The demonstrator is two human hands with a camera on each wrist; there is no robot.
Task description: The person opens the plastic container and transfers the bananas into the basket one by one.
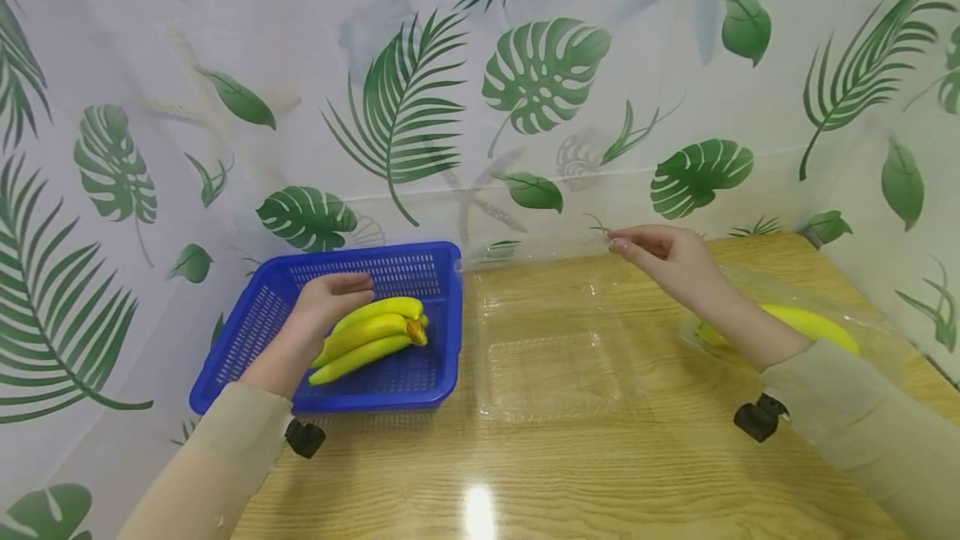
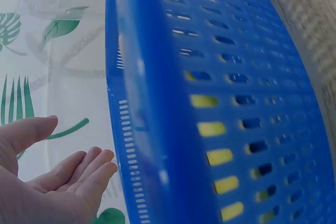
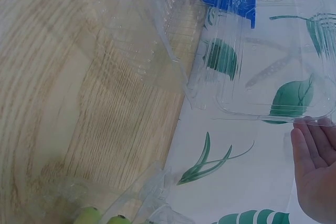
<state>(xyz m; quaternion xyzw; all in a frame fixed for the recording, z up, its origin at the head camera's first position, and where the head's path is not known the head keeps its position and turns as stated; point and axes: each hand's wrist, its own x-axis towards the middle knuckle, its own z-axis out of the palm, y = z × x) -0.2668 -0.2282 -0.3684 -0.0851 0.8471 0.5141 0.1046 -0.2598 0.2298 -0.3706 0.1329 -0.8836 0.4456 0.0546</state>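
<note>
My left hand [image 1: 330, 298] hovers over the blue basket [image 1: 455, 340], fingers extended and holding nothing. A bunch of yellow bananas [image 1: 371, 336] lies inside, partly hidden by that hand. To the basket's right stands a clear plastic clamshell box [image 1: 555, 390], with its lid [image 3: 257, 66] raised at the back. My right hand [image 1: 667, 252] pinches the right edge of this lid between thumb and fingers. In the right wrist view, its fingers [image 3: 310, 135] meet the lid's rim, while the thumb is hidden.
More yellow banana [image 1: 810, 325] lies in clear plastic at the right, partly behind my right forearm. A leaf-patterned sheet [image 1: 547, 73] hangs behind the wooden table [image 1: 600, 473]. The basket's rim stands up close to my left hand.
</note>
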